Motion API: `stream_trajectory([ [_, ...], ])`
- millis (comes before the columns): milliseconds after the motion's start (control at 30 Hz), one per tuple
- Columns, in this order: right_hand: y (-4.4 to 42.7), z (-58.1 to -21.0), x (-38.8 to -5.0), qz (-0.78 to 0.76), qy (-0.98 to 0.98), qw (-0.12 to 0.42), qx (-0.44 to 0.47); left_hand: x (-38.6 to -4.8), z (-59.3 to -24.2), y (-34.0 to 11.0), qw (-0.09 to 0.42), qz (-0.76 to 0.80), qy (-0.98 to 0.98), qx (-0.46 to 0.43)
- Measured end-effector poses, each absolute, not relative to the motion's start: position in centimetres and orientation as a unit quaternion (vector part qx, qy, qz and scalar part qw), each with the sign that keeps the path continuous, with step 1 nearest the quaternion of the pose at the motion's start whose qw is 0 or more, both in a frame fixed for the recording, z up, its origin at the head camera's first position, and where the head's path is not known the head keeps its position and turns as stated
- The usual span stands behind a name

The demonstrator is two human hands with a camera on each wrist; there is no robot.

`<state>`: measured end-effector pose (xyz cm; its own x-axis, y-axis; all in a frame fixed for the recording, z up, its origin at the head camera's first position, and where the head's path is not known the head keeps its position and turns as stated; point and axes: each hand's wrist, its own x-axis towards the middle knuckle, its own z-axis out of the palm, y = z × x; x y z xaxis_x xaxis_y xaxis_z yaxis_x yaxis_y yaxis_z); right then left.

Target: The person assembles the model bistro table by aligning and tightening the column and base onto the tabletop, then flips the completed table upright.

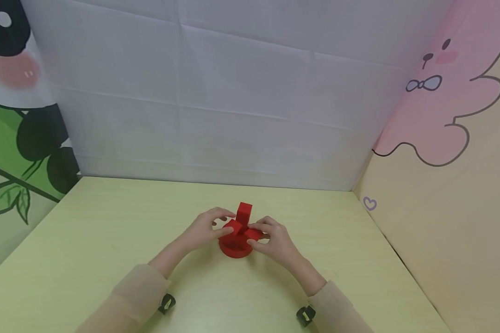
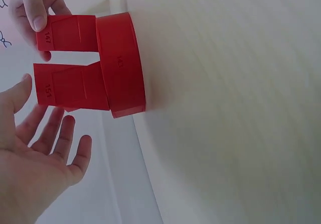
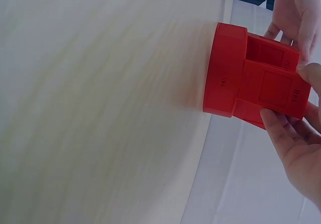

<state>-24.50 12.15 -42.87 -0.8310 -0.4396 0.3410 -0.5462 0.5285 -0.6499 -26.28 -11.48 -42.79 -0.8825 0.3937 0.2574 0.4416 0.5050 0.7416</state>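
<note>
A red round base (image 1: 236,253) stands on the table, with three red rectangular blocks upright on it. The rear block (image 1: 244,213) is seen between the hands. By the left block (image 1: 234,226), my left hand (image 1: 204,230) has its thumb and fingers spread around it; in the left wrist view a small gap shows at the thumb of this hand (image 2: 37,158). My right hand (image 1: 278,241) pinches the right block (image 1: 255,234) near its top between thumb and fingers. In the right wrist view that block (image 3: 276,88) bears raised digits and stands against the base (image 3: 225,71).
The pale wooden table (image 1: 121,217) runs back to a creased white cloth wall (image 1: 241,92). Side walls carry cartoon prints, among them a pink bear (image 1: 454,106) on the right. Small black devices (image 1: 167,304) sit at both sleeve cuffs.
</note>
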Motion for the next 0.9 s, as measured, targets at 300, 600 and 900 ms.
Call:
stream_trajectory([
  [300,12.1,-43.0,-24.6,0.391,-0.873,0.068,0.285,-25.8,-42.6,-9.0,0.066,-0.447,-0.885,-0.114],
  [600,12.0,-43.2,-24.7,0.387,-0.876,0.066,0.282,-26.0,-42.9,-8.6,0.074,-0.442,-0.889,-0.098],
  [900,12.0,-43.0,-24.7,0.382,-0.879,0.066,0.278,-26.0,-42.6,-9.3,0.063,-0.428,-0.892,-0.128],
])
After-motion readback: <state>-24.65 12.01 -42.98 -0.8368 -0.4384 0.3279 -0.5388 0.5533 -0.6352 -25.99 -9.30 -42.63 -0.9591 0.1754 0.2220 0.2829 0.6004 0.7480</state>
